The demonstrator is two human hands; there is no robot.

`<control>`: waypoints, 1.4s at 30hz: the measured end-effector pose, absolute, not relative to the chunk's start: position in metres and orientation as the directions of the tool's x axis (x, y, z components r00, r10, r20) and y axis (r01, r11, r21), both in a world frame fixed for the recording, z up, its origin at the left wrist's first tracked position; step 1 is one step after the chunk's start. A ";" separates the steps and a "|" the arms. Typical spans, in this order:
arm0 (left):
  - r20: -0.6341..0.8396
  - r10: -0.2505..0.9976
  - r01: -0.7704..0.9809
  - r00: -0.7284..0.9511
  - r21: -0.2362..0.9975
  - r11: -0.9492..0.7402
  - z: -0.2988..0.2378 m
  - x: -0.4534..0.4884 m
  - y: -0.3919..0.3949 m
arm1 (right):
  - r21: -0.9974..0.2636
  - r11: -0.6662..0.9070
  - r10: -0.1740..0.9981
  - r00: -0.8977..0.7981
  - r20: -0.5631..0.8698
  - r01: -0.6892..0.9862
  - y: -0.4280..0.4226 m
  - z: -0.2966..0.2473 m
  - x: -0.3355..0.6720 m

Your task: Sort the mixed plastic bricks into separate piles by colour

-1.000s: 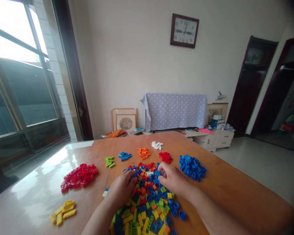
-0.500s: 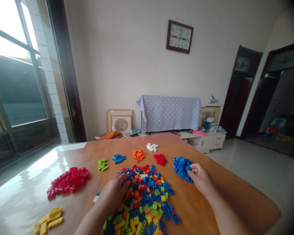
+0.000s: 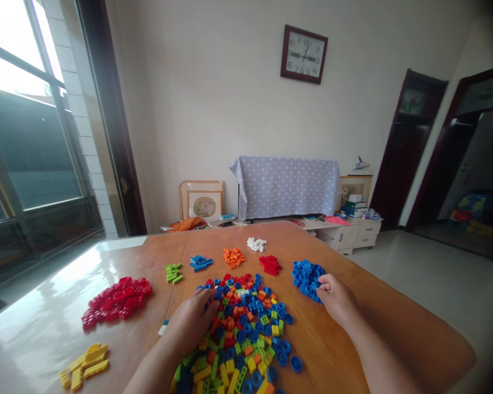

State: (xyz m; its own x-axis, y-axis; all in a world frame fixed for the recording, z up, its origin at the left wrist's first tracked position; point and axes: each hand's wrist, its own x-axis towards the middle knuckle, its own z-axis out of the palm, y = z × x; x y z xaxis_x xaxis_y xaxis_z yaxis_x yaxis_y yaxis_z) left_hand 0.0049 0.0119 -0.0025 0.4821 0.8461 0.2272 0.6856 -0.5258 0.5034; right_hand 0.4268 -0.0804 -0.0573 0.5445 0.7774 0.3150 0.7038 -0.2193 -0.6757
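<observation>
A mixed pile of toy building bricks and blue wheel-like pieces [image 3: 250, 323] spreads over the wooden table [image 3: 328, 350]. At the pile's left edge rests my left hand [image 3: 195, 317], palm down, thumb apart from the fingers; its fingertips are partly hidden among the pieces. My right hand [image 3: 337, 298] is at the right side of a heap of blue bricks [image 3: 307, 278]. Its fingers are curled and pinched against a blue brick at the heap's edge, which they partly cover.
Sorted heaps surround the mixed pile: dark red bricks [image 3: 119, 300], yellow bricks [image 3: 85, 365], lime green bricks [image 3: 173, 272], light blue bricks [image 3: 200, 262], orange bricks [image 3: 234, 257], white bricks [image 3: 256, 244] and red bricks [image 3: 270, 265]. A white piece [image 3: 162, 328] lies beside my left forearm.
The view has shifted slightly, so everything sits a little differently in the picture. Both hands keep nearly the same places at the mixed pile and the blue heap.
</observation>
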 end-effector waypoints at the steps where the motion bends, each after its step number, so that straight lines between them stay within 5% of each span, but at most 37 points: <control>1: 0.227 0.847 0.685 0.481 0.506 -0.524 -0.002 0.005 0.012 | -0.673 -0.225 0.774 0.549 0.316 0.705 -0.080 -0.058 0.427; 14: 0.219 0.851 0.704 0.478 0.484 -0.520 -0.001 0.006 0.009 | -0.653 -0.197 0.753 0.540 0.377 0.731 -0.085 -0.043 0.409; 25: 0.209 0.856 0.698 0.473 0.504 -0.509 0.002 0.006 0.006 | -0.704 0.100 0.944 0.158 0.291 0.704 -0.086 -0.038 0.340; 42: 0.261 0.840 0.661 0.475 0.525 -0.537 0.002 0.006 0.003 | -0.472 0.231 0.972 -0.176 0.158 0.851 -0.077 0.021 0.260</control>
